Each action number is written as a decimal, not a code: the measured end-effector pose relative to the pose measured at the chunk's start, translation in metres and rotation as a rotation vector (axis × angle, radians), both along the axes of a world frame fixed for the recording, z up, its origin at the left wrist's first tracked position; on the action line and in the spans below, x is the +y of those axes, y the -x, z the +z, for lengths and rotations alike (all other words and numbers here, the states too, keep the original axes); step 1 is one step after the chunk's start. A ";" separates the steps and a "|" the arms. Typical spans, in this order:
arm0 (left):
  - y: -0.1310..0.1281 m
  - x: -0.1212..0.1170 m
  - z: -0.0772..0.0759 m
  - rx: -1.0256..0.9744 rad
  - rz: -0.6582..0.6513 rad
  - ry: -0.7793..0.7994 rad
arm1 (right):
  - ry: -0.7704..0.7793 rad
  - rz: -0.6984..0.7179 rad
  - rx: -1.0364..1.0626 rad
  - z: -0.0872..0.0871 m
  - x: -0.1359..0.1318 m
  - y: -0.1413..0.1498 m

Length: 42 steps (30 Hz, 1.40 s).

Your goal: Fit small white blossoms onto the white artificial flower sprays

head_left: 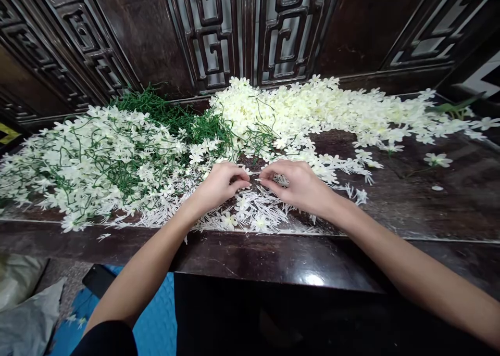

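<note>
My left hand (226,181) is closed in a pinch, its thumb and forefinger pressed together. Facing it a short gap away, my right hand (299,184) pinches too, with a tiny white bit showing at the fingertips. What either hand holds is too small to name. Beneath both hands lies a spread of thin white plastic stalks (253,210), with a few loose artificial flowers (228,220) among them. Left of my hands is a heap of white artificial flowers on green stems (117,153). Behind them rises a pile of cream-white flower heads (297,109).
Bare green plastic stems (156,109) lie between the heaps. A carved dark wooden backrest (248,28) rises behind the dark wooden bench (429,205). One stemmed flower (437,160) rests at right. Below left are a blue mat (156,314), a dark flat object (97,280) and sacks (27,314).
</note>
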<state>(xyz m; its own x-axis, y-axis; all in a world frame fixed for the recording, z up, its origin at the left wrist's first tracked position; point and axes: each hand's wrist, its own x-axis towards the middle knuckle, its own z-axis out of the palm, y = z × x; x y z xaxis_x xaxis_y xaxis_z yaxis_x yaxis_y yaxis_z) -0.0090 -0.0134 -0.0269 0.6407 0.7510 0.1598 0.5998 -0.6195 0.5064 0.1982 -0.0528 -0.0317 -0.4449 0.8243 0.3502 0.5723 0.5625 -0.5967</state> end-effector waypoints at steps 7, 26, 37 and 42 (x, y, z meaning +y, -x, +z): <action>0.001 0.001 -0.002 0.057 0.023 -0.008 | -0.098 -0.004 0.007 0.001 0.000 0.002; -0.010 -0.010 0.014 -0.595 0.199 0.629 | -0.003 0.142 0.188 0.005 -0.006 0.005; -0.009 -0.008 0.011 -0.638 0.270 0.593 | 0.183 0.098 0.042 0.009 -0.007 0.001; -0.009 -0.009 0.010 -0.682 0.240 0.646 | -0.018 0.035 0.299 0.012 -0.008 0.004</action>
<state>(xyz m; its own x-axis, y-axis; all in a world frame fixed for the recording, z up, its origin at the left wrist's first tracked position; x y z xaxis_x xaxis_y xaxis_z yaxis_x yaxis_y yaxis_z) 0.0003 -0.0229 -0.0169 0.3810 0.9233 -0.0494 0.1252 0.0014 0.9921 0.1940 -0.0604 -0.0202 -0.3477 0.8028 0.4845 0.3532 0.5908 -0.7254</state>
